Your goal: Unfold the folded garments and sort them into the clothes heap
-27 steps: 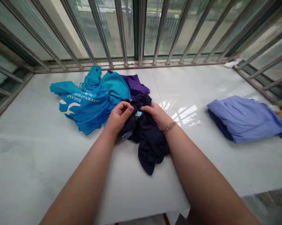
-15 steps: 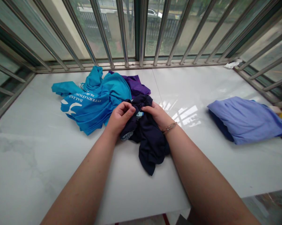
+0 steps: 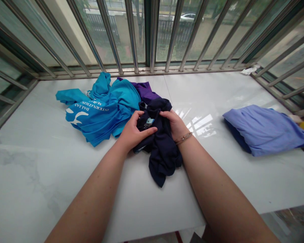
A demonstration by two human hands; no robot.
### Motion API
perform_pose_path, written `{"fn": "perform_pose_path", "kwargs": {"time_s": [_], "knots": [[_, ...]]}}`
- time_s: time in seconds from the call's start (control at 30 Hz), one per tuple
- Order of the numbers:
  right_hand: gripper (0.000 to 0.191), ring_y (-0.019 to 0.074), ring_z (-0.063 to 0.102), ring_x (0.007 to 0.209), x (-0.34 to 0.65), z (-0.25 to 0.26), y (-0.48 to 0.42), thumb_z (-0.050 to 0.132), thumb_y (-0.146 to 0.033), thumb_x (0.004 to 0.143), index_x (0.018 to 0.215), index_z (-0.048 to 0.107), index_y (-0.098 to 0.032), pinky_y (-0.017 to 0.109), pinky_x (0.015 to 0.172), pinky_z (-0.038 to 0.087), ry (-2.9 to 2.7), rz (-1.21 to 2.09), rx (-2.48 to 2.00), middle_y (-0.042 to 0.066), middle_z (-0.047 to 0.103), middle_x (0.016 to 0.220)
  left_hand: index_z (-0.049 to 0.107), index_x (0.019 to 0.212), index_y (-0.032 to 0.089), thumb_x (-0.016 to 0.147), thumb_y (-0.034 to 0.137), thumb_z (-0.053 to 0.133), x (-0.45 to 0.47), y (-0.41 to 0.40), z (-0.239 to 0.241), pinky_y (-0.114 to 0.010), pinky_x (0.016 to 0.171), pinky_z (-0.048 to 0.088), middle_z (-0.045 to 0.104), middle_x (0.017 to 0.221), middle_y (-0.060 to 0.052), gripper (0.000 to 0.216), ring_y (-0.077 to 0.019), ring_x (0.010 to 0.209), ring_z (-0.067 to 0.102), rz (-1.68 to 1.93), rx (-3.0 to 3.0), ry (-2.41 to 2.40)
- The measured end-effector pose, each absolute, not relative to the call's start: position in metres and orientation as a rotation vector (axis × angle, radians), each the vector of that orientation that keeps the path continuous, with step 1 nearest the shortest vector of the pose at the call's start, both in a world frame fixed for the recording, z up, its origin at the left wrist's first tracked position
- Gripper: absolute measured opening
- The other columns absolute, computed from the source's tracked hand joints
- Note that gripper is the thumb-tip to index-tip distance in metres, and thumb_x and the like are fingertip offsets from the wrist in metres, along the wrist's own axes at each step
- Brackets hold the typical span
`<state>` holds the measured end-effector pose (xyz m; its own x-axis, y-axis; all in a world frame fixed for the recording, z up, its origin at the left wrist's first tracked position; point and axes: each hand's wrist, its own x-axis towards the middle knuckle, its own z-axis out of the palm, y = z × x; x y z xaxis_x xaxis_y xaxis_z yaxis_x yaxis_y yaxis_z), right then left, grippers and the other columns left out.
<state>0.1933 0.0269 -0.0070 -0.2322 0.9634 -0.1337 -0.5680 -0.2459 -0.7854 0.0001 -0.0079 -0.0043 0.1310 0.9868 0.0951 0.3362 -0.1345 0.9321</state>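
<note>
A crumpled dark navy garment (image 3: 162, 155) lies in the middle of the white marble ledge (image 3: 40, 162). My left hand (image 3: 133, 133) grips its upper left part, fingers curled into the cloth. My right hand (image 3: 176, 123), with a thin bracelet at the wrist, is closed on the upper right part. A small label shows between the two hands. Just behind lie a turquoise shirt with white lettering (image 3: 98, 108) and a purple garment (image 3: 145, 91), both crumpled.
A folded periwinkle-blue garment (image 3: 264, 130) rests at the right of the ledge. Metal window bars (image 3: 152, 33) close off the far side and both ends. A white scrap (image 3: 248, 70) lies in the far right corner. The ledge's front edge is near me.
Both hands have shifted their grip on the navy garment and pulled its top part up and slightly away from me. My left fingers now spread over the cloth.
</note>
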Motion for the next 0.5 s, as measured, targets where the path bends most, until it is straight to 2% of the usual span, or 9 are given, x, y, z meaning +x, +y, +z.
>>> {"fn": "perform_pose_path", "kwargs": {"time_s": [0.2, 0.5], "knots": [[0.039, 0.0279, 0.080, 0.096, 0.1917, -0.0088, 0.0267, 0.091, -0.034, 0.074, 0.109, 0.077, -0.026, 0.043, 0.091, 0.066, -0.711, 1.755, -0.749, 0.000, 0.085, 0.101, 0.063, 0.116, 0.026, 0.090, 0.053, 0.081, 0.0031, -0.0068, -0.0048, -0.035, 0.092, 0.053, 0.076, 0.110, -0.001, 0.041, -0.0239, 0.100, 0.071, 1.012, 1.647, 1.372], [0.037, 0.0284, 0.080, 0.097, 0.1918, -0.0130, 0.0283, 0.092, -0.036, 0.076, 0.108, 0.075, -0.027, 0.044, 0.092, 0.066, -0.758, 1.777, -0.761, 0.001, 0.084, 0.098, 0.066, 0.106, 0.026, 0.096, 0.060, 0.075, 0.0030, -0.0072, -0.0044, -0.035, 0.092, 0.053, 0.078, 0.106, -0.002, 0.036, -0.0244, 0.101, 0.071, 1.010, 1.581, 1.350]]}}
